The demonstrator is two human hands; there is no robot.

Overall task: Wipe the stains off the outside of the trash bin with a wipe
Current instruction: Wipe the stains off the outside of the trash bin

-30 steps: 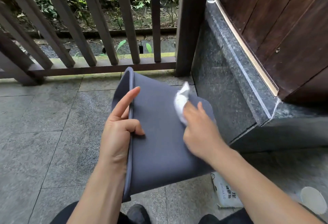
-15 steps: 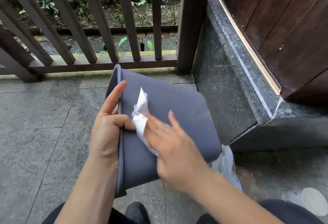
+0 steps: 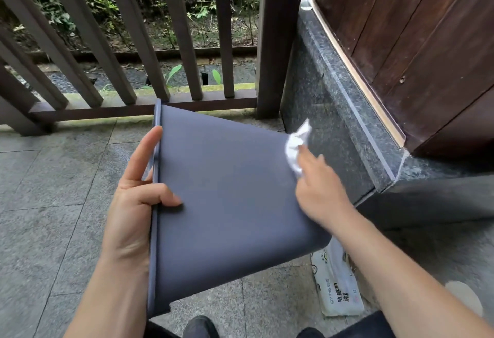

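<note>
A blue-grey trash bin lies tipped on its side in front of me, its rim to the left and its base to the right. My left hand grips the rim, thumb pressed on the outer wall and index finger stretched along the edge. My right hand presses a crumpled white wipe against the bin's upper right corner, near its base. No stains show on the wall facing me.
A white pack of wipes lies on the stone floor under the bin's base. A wooden railing runs behind, a dark granite step and wooden door stand to the right. My shoe is below.
My right hand has swept the wipe from beside the rim, near my left thumb, across the wall to the bin's far right corner. The left hand kept its grip on the rim.
</note>
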